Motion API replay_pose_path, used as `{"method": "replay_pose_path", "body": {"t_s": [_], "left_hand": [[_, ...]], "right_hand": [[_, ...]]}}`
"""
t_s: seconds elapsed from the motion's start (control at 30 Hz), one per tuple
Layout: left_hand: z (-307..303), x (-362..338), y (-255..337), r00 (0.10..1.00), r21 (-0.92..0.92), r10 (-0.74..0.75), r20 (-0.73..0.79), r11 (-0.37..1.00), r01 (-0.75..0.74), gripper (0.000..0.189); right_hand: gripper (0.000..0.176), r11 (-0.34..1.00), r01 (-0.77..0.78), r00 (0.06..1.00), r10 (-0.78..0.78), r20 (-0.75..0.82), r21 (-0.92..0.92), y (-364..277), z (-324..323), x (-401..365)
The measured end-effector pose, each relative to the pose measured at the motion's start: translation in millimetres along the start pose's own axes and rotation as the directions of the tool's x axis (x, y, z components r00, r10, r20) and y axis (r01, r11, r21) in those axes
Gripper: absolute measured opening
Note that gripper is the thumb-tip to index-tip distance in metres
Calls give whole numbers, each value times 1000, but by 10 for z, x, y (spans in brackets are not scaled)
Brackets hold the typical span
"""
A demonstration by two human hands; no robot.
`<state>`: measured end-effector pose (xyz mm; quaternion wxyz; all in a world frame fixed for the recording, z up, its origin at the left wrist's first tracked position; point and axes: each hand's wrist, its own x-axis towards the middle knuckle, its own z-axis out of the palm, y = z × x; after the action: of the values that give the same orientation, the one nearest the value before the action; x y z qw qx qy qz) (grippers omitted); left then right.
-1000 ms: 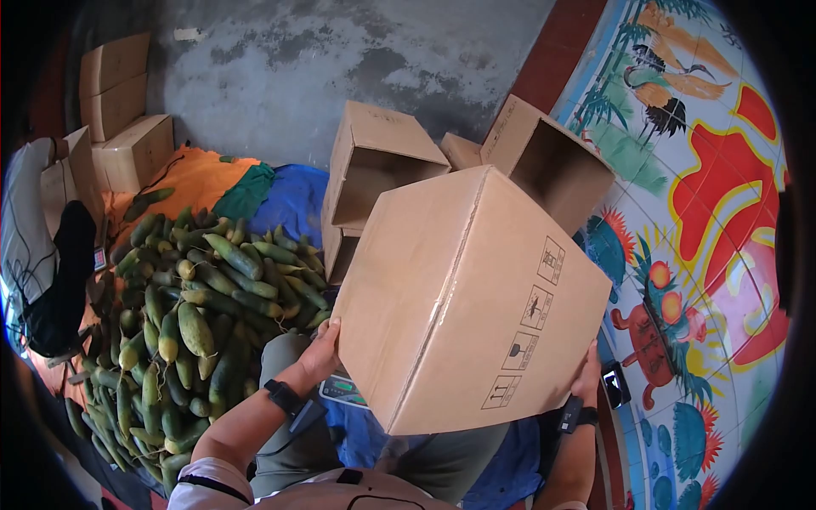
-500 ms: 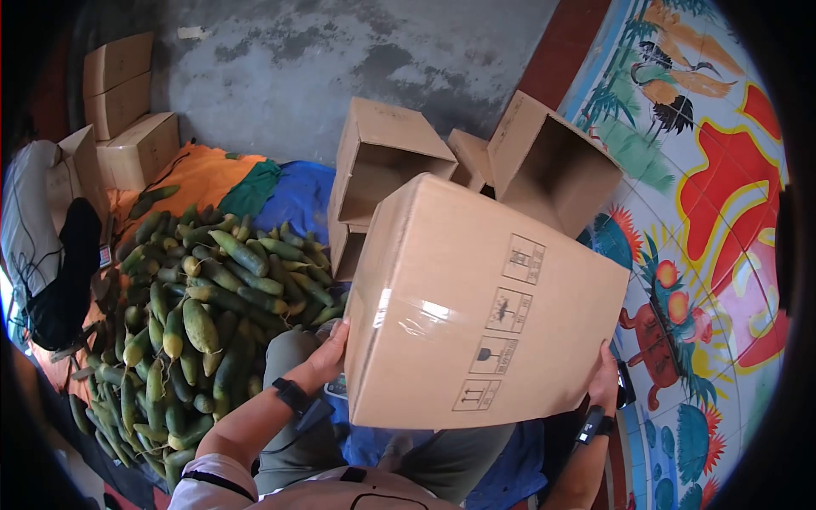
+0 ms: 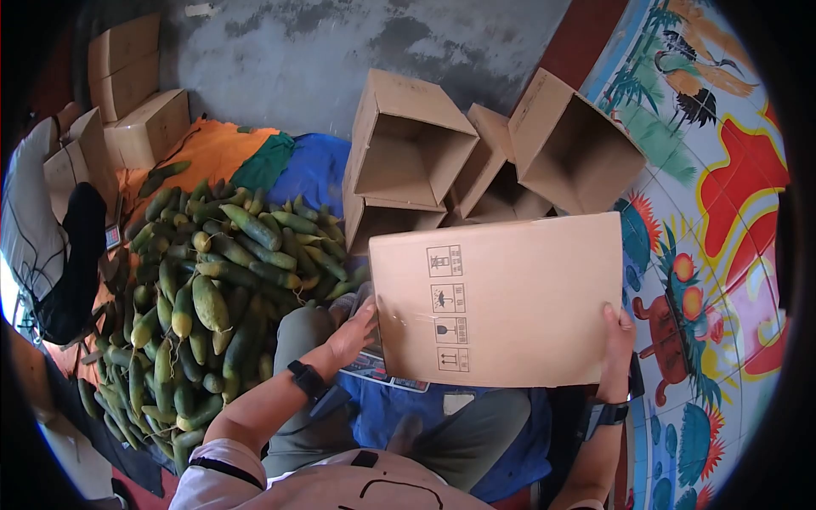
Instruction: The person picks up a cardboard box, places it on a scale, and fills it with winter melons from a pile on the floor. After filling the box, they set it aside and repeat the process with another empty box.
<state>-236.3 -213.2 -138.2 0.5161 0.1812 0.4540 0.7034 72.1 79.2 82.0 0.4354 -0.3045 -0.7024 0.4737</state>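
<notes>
In front of my lap is a cardboard box (image 3: 518, 297), with printed handling symbols on the face toward me. At its left edge, my left hand (image 3: 351, 336) presses its fingers against the side. My right hand (image 3: 618, 340) grips the right edge, thumb on the printed face and the other fingers hidden behind. Under the box's lower left corner, part of a flat device with a dark printed panel (image 3: 387, 374) shows; the box covers the rest.
A large pile of long green vegetables, radish-like with thin root tails (image 3: 212, 302), lies to the left. Open cardboard boxes (image 3: 416, 140) stand beyond my box. Other boxes (image 3: 149, 127) stand at the back left, near a person in a light sleeve (image 3: 38, 212). A painted tile wall (image 3: 680, 297) borders the right.
The box has come down and turned, so its printed face looks more upright and its left side is hidden. Both hands stay at its edges. The flat device's panel shows more.
</notes>
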Motion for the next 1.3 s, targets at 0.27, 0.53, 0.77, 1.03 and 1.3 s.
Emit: {"method": "replay_pose_path", "body": {"t_s": [0.27, 0.53, 0.77, 1.03, 1.3], "left_hand": [[56, 164, -196, 992, 35, -91, 84, 995, 89, 71], [-59, 325, -329, 974, -89, -216, 68, 971, 221, 80], [-46, 362, -123, 965, -292, -259, -40, 927, 237, 117], [-77, 437, 45, 948, -267, -304, -92, 925, 271, 119], [-194, 415, -31, 934, -201, -316, -164, 938, 282, 97]], "right_hand": [[22, 833, 316, 948, -301, 107, -454, 93, 706, -90], [36, 560, 565, 823, -439, 362, -606, -7, 1425, -183], [34, 393, 738, 670, -528, 522, -549, 33, 1778, -104], [33, 290, 849, 525, -558, 643, -441, 283, 1955, 24], [33, 320, 837, 545, -555, 629, -443, 550, 1914, 52]]}}
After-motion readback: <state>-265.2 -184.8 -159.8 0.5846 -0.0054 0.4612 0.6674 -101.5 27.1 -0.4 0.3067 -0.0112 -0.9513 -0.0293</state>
